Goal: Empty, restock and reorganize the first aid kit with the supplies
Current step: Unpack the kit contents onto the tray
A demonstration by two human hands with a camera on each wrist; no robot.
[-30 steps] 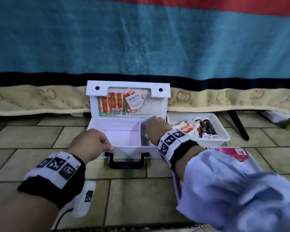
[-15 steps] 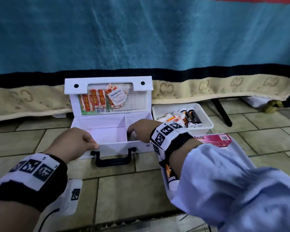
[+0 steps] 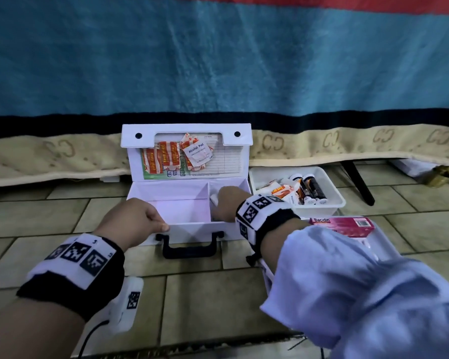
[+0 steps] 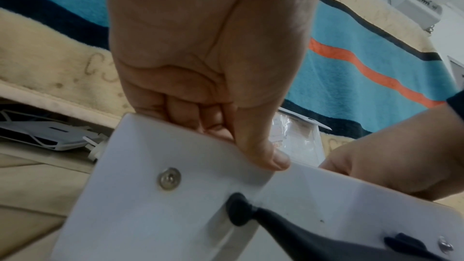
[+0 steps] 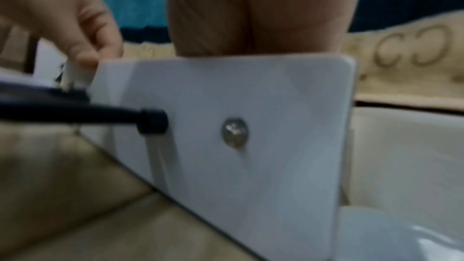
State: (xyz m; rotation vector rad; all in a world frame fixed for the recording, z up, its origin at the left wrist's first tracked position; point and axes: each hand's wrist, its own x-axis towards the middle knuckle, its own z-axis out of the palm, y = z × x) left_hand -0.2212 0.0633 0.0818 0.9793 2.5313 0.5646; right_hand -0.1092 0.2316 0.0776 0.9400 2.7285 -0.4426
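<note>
The open first aid kit (image 3: 189,203) lies on the floor directly ahead of both hands, long axis left to right. The left hand (image 3: 138,218) grips its front wall. The right hand (image 3: 227,203) is nearer the right compartment, reaching inside; its grasp cannot be told. Count: one kit, two compartments, one supply tray (image 3: 332,187) right of the kit.

"Alcohol Pad" printed in dark letters on a small white square sachet (image 3: 199,154), tucked in the clear pocket of the upright lid of the white first aid case (image 3: 187,229). Left of that sachet, "Keep" legible on orange-and-white flat packets (image 3: 166,158). Right of the case, "Bacidin" in white on a pink cardboard box (image 3: 347,225). Behind the case, repeated "CC" marks along a beige blanket border (image 3: 329,142).
</note>
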